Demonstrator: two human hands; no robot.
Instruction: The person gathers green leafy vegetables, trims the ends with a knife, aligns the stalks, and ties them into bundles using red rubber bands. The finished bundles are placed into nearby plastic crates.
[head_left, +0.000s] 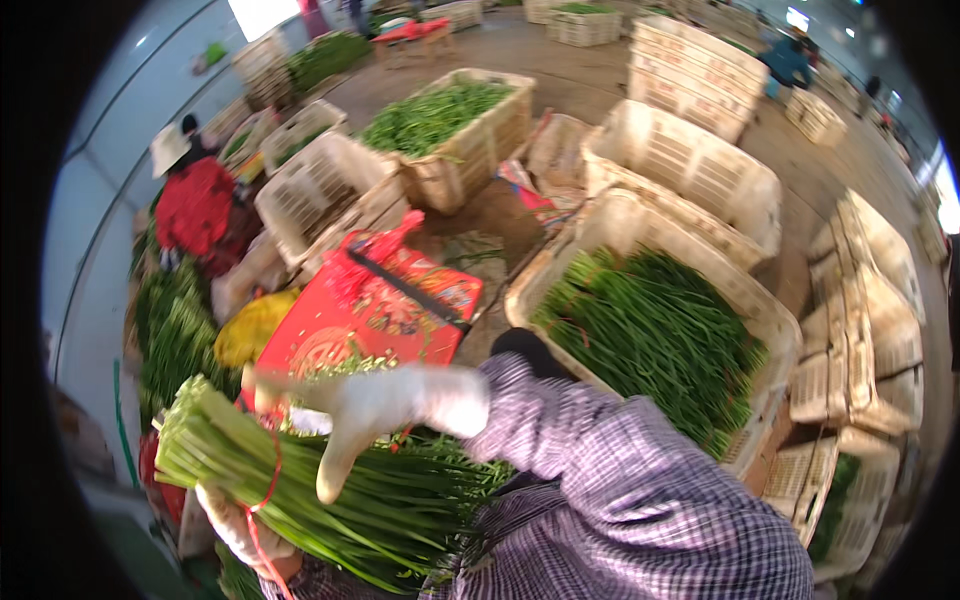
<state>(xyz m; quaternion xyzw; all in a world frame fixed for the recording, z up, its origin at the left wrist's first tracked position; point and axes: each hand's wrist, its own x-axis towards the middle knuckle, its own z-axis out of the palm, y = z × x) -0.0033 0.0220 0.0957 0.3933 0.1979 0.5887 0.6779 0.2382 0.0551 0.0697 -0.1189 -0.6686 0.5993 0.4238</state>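
A thick bundle of long green leafy stalks (330, 480), like garlic chives, lies across my front with its pale cut ends at the left. A red tie runs round it near those ends, its tail hanging down. My left hand (244, 525), in a pale glove, grips the bundle from below; the stalks hide part of its fingers. Above the bundle my right hand (352, 420), gloved and somewhat blurred, is spread with thumb and fingers apart, holding nothing. Beyond it stands a red printed board or box top (390, 315) with a black strap, red plastic strips and plant scraps.
At the right a plastic crate (780, 322) holds tied green bundles. Another crate (517, 90) of greens stands farther back, near empty crates (690, 150) and stacked crates (697, 67). A person in red (196, 210) sits at the left beside heaped greens (169, 330) and a yellow bag (251, 326).
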